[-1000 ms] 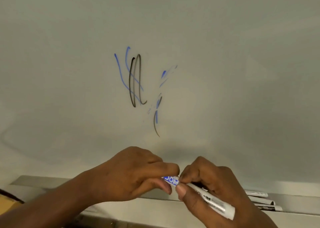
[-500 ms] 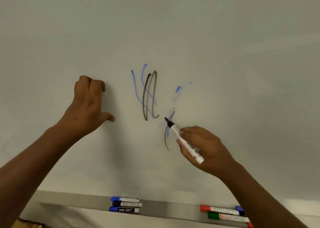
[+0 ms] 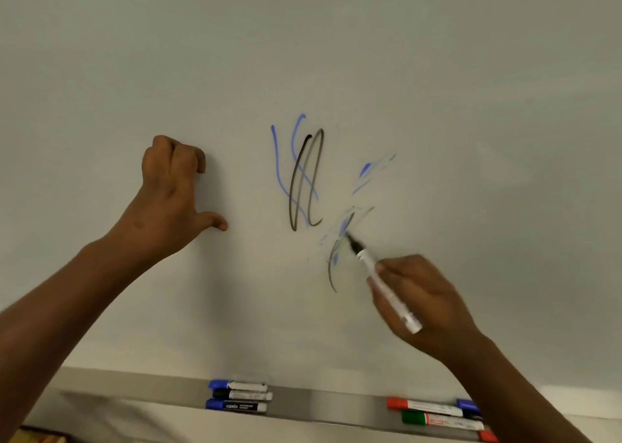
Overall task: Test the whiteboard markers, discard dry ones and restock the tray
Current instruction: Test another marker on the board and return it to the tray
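The marker (image 3: pixel 387 287) is clamped in the right hand (image 3: pixel 427 301), fingers and thumb curled round the white barrel. Its long axis is set on a diagonal, from lower right to upper left, and the black tip is pointed up and left, right at the board (image 3: pixel 471 139), among faint grey and blue smears. The tip end is carried clear of the fingers, above and left of the hand; the blunt tail is seen poking out below the palm. Just up and left of the tip, bolder black and blue strokes (image 3: pixel 303 180) are marked on the board. The left hand (image 3: pixel 171 193) is held well apart on the left, knuckles against the board, fingers curled tight into a fist and thumb stuck out sideways; whether anything is held inside cannot be told. Down on the tray (image 3: pixel 330 400), three markers (image 3: pixel 240 395) are laid side by side in the middle, and a red marker (image 3: pixel 424 406) and a green marker (image 3: pixel 441 420) are laid to the right, partly hidden by the right forearm.
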`<state>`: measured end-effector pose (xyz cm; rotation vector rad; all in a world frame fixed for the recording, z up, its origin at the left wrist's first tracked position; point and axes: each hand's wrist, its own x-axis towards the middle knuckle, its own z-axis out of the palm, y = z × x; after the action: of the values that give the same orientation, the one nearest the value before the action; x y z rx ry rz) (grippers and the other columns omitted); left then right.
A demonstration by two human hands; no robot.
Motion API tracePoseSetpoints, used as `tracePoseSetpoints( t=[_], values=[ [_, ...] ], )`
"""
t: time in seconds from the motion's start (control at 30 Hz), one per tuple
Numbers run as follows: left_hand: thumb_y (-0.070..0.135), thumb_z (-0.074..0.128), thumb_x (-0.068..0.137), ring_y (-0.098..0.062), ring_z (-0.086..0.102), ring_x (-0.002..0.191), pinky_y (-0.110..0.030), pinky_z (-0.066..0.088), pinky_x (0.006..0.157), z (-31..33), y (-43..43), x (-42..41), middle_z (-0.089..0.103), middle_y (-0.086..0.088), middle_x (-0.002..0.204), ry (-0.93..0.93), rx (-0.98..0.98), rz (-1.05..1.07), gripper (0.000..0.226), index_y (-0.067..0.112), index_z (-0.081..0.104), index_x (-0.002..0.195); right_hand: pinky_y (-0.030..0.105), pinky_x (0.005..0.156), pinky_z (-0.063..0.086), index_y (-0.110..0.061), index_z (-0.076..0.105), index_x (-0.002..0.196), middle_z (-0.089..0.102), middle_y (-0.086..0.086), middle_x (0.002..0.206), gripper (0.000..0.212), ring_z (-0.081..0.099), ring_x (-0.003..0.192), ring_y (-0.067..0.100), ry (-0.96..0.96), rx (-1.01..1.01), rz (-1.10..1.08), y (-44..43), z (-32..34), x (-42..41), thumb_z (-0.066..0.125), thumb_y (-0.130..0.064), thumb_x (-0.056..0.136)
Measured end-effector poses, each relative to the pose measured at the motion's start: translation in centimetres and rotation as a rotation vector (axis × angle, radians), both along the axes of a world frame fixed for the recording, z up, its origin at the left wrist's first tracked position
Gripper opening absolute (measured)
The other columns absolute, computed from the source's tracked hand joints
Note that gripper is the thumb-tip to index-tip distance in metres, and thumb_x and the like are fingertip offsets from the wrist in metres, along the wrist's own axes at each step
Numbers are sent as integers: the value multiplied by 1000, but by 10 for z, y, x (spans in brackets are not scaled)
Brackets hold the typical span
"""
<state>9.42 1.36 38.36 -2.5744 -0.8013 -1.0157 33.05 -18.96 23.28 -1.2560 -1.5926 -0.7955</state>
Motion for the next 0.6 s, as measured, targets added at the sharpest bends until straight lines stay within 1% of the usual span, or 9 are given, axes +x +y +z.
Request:
tracePoseSetpoints(
  t=[0.07, 0.1, 0.17, 0.23, 0.27, 0.37, 0.47, 0.53, 0.6],
  values=[
    [26, 95, 29, -11, 21, 91, -34, 33, 74, 1, 0, 0, 41, -27, 104, 5, 5, 7, 92, 2, 43, 101, 28, 70, 53, 7, 67, 89, 70, 19, 87, 19, 64, 76, 22, 184, 171, -33, -2, 8, 0, 76, -3, 75],
    [26, 95, 29, -9, 20, 91, -34, 33, 74, 1, 0, 0, 40, -24, 103, 7, 9, 6, 93, 2, 43, 101, 26, 72, 53, 6, 67, 88, 70, 19, 85, 18, 63, 76, 23, 203, 188, -28, -1, 8, -4, 75, -2, 74],
    [27, 95, 28, -7, 18, 91, -33, 31, 75, 1, 2, 0, 37, -15, 100, 13, 17, -1, 93, 2, 43, 100, 32, 71, 52, 3, 68, 88, 70, 17, 85, 13, 63, 72, 27, 37, 63, 13, 8, -2, -16, 72, -3, 78],
    [28, 95, 27, -9, 20, 90, -33, 30, 75, 2, 3, -1, 37, -16, 99, 18, 23, -8, 93, 4, 42, 99, 37, 66, 50, 1, 69, 89, 69, 13, 84, 10, 62, 69, 27, -133, -63, 34, 13, -9, -20, 70, -6, 82],
    [28, 95, 26, -11, 21, 90, -34, 30, 75, 2, 3, -1, 38, -18, 98, 18, 26, -12, 93, 4, 41, 99, 37, 66, 50, 0, 68, 91, 69, 12, 85, 12, 61, 70, 26, -101, -56, 34, 13, -7, -18, 70, -7, 82],
    [25, 95, 27, -13, 23, 89, -35, 32, 73, 1, 2, 0, 40, -25, 100, -3, 19, -16, 92, 4, 42, 99, 32, 65, 51, -3, 58, 93, 65, 13, 85, 18, 61, 71, 23, 184, 142, -3, 7, 10, -14, 70, -8, 80],
    [23, 96, 26, -20, 27, 88, -36, 34, 72, 0, 2, 1, 41, -27, 102, -16, 17, -19, 92, 6, 42, 98, 22, 63, 49, 2, 63, 85, 65, 13, 76, 15, 59, 67, 18, 280, 170, -10, 2, 22, -26, 72, -7, 77],
    [22, 96, 25, -24, 30, 87, -37, 35, 71, 1, 3, 1, 41, -27, 101, -8, 18, -13, 92, 7, 41, 98, 11, 62, 45, 0, 63, 84, 63, 6, 74, 16, 56, 66, 10, 330, 143, 3, -2, 31, -34, 67, -15, 81],
    [20, 96, 25, -29, 34, 85, -38, 36, 69, 1, 1, 2, 40, -27, 102, -8, 3, 20, 92, 4, 44, 99, 4, 61, 43, -13, 58, 88, 58, -9, 73, 14, 59, 69, 3, 459, 190, -15, -9, 46, -31, 63, -24, 83]
  ],
)
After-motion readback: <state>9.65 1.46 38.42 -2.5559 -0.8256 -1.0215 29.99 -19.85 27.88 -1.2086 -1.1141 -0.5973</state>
